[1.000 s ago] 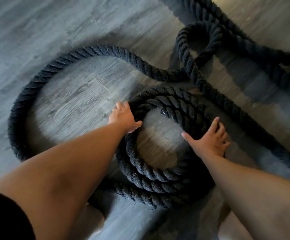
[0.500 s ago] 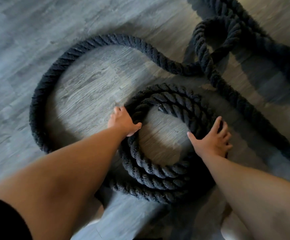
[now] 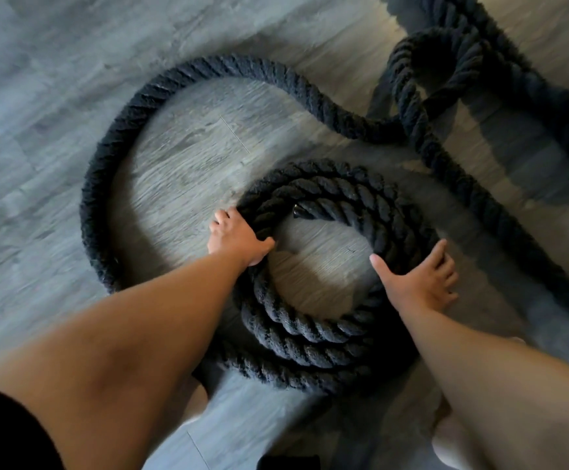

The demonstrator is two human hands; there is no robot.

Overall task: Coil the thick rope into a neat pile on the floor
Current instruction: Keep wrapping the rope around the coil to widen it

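The thick black rope lies on a grey wood-look floor (image 3: 38,96). Part of it is wound into a flat coil (image 3: 310,330) of about three turns, with the rope's cut end (image 3: 298,215) on the inside at the top. My left hand (image 3: 235,239) grips the coil's left side, fingers bent down over the outer turn and thumb across the top. My right hand (image 3: 419,283) rests flat on the coil's right side with fingers spread. A wide loose loop (image 3: 106,184) swings out to the left and runs back toward the upper right.
More of the rope lies in a loose tangle (image 3: 446,62) at the upper right, and one strand (image 3: 500,215) runs diagonally down past the coil's right side. Bare floor stretches to the left and top left. My legs show pale at the bottom edge.
The wide loose loop on the left has drawn in closer to the coil. Both hands have stayed on the coil's sides, and the view has shifted a little.
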